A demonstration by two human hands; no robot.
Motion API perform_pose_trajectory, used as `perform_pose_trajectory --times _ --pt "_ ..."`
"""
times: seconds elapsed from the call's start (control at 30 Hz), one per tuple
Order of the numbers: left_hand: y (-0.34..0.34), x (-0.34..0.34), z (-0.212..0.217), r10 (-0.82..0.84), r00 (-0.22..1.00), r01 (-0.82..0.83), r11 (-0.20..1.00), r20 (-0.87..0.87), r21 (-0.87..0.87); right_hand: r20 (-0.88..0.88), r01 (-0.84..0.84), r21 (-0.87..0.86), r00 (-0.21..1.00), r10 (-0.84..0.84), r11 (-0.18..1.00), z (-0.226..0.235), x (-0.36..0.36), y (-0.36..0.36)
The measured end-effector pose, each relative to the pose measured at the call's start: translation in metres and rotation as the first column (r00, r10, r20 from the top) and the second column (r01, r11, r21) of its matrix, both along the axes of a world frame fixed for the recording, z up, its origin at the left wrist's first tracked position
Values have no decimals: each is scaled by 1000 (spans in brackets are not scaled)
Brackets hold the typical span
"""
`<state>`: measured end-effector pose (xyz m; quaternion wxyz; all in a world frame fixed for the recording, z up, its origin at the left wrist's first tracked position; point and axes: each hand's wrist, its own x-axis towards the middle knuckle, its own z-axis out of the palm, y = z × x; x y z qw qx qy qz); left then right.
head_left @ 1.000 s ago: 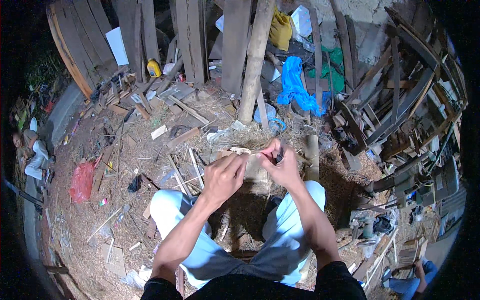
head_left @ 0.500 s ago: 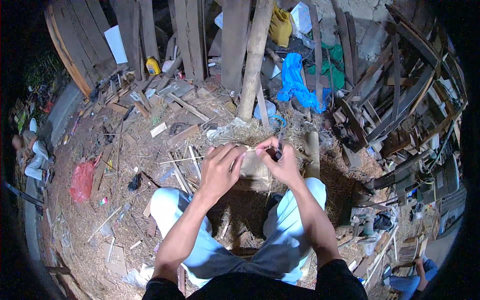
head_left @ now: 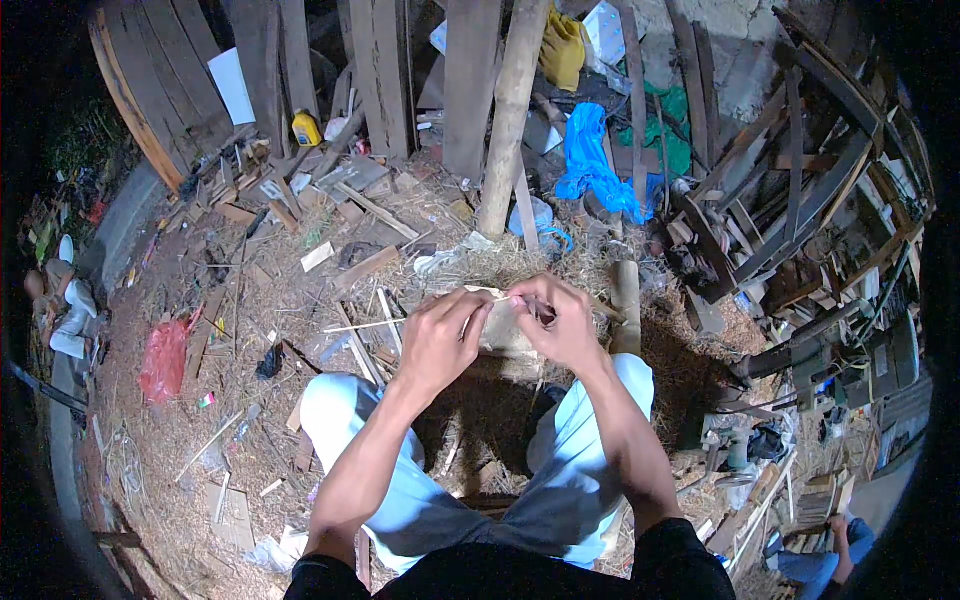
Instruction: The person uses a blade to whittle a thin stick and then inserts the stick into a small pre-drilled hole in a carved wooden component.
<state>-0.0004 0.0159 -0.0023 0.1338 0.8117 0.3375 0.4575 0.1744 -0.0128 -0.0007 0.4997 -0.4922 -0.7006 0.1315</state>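
A thin pale wooden stick (head_left: 365, 326) runs sideways above my knees, its long end sticking out to the left. My left hand (head_left: 440, 335) is closed round it, fingers bent over the top. Close beside it, my right hand (head_left: 565, 325) pinches at the stick's right end with thumb and forefinger. A dark knife (head_left: 543, 313) is tucked in the right hand's curled fingers; most of it is hidden. Below both hands is a light wooden block (head_left: 510, 342), partly covered by them.
Wood scraps and straw litter the ground, with a red plastic bag (head_left: 166, 362) at left. A pole (head_left: 508, 130) and a blue plastic sheet (head_left: 590, 165) stand ahead. Stacked timber (head_left: 800, 220) fills the right. Other people sit at far left (head_left: 72, 312) and lower right (head_left: 835, 555).
The knife, which pointed upward from my right hand, has turned down into the fingers and is mostly hidden. The stick and my left hand have barely shifted.
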Motion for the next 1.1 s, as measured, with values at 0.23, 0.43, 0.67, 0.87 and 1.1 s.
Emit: perform_pose_trajectory --times 0.23,0.43,0.67,0.87,1.1 --pt "0 -16 8 62 998 -55 971 23 -234 -266 307 -61 912 -312 950 -6 35 14" --pt "7 -25 -7 99 991 -62 939 92 -338 -663 75 -315 696 -276 946 -3 35 13" --pt "0 -11 -10 35 984 87 769 177 -633 -416 -318 -468 903 112 824 -12 -18 3" --pt "-18 -5 -2 20 991 58 826 133 -561 -731 -534 -508 682 -12 676 -2 -1 6" --pt "-19 -2 -9 -29 957 225 696 287 -682 -772 -553 -473 635 -21 686 6 -3 -1"
